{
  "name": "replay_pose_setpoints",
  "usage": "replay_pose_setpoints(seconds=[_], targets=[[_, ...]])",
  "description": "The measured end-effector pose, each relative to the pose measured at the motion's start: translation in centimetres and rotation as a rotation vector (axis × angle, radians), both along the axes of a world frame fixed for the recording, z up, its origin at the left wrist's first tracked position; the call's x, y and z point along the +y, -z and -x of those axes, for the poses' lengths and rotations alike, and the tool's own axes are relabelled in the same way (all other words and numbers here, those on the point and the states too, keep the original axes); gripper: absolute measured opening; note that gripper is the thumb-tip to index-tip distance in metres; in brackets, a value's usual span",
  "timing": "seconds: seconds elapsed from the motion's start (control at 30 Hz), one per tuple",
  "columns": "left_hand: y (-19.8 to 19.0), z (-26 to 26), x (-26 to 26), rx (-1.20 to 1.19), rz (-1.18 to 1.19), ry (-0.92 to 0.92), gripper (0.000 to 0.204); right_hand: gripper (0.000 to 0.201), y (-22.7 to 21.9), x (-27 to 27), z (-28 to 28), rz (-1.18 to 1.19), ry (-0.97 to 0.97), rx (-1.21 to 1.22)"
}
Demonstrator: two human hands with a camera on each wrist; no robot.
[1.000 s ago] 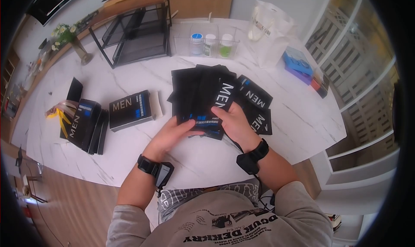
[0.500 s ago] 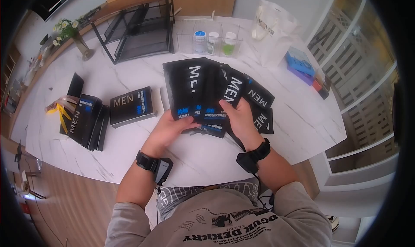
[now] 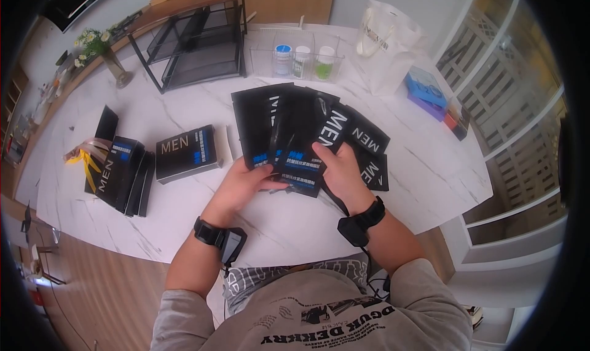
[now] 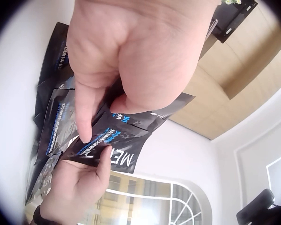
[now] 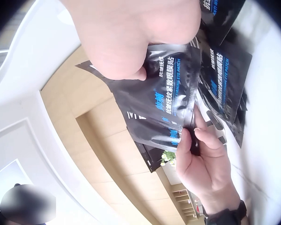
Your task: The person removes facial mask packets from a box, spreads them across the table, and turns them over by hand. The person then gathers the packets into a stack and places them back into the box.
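Both hands hold a fan of flat black eye patch sachets [image 3: 300, 123] over the table, printed in white and blue. My left hand [image 3: 241, 186] pinches the lower left corner of the fan between thumb and fingers. At the right edge, my right hand [image 3: 345, 174] grips the front sachets, its thumb lying on top. In the right wrist view the eye patch print [image 5: 175, 89] shows clearly, with the left hand [image 5: 203, 164] pinching the far end. More loose sachets [image 3: 370, 141] lie on the table beside and under the right hand.
Left on the white marbled table [image 3: 178, 222] are a black MEN box [image 3: 184, 151] with its end flap open and several upright black boxes [image 3: 123, 176]. Behind stand a mesh rack [image 3: 200, 50], a clear organizer [image 3: 261, 62] with bottles, a white bag [image 3: 384, 56] and a blue box [image 3: 424, 86].
The sachets, bunched together a second ago, spread into a wider fan with the left ones turned print side up. Since then the front sachets have slid left, partly covering the left ones.
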State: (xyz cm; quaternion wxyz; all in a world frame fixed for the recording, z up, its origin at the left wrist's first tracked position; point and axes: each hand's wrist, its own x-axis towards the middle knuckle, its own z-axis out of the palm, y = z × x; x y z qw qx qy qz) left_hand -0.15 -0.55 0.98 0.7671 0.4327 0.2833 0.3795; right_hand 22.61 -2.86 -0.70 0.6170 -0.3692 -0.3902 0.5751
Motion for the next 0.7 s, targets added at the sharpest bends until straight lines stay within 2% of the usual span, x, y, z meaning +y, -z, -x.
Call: replay_pose_setpoints(seconds=[0.07, 0.2, 0.47, 0.7], targets=[[-0.30, 0.18, 0.17, 0.032, -0.016, -0.056, 0.031, 0.023, 0.05, 0.06, -0.08, -0.009, 0.008, 0.054], [0.20, 0.63, 0.50, -0.028, -0.034, -0.115, 0.031, 0.022, 0.39, 0.10, -0.06, -0.005, 0.042, -0.049], [-0.01, 0.00, 0.20, 0.060, -0.035, -0.068, 0.030, 0.021, 0.40, -0.03, 0.24, -0.018, 0.073, -0.191], [0.03, 0.06, 0.29, 0.088, -0.057, -0.101, 0.031, 0.022, 0.29, 0.01, 0.39, -0.015, 0.093, -0.120]])
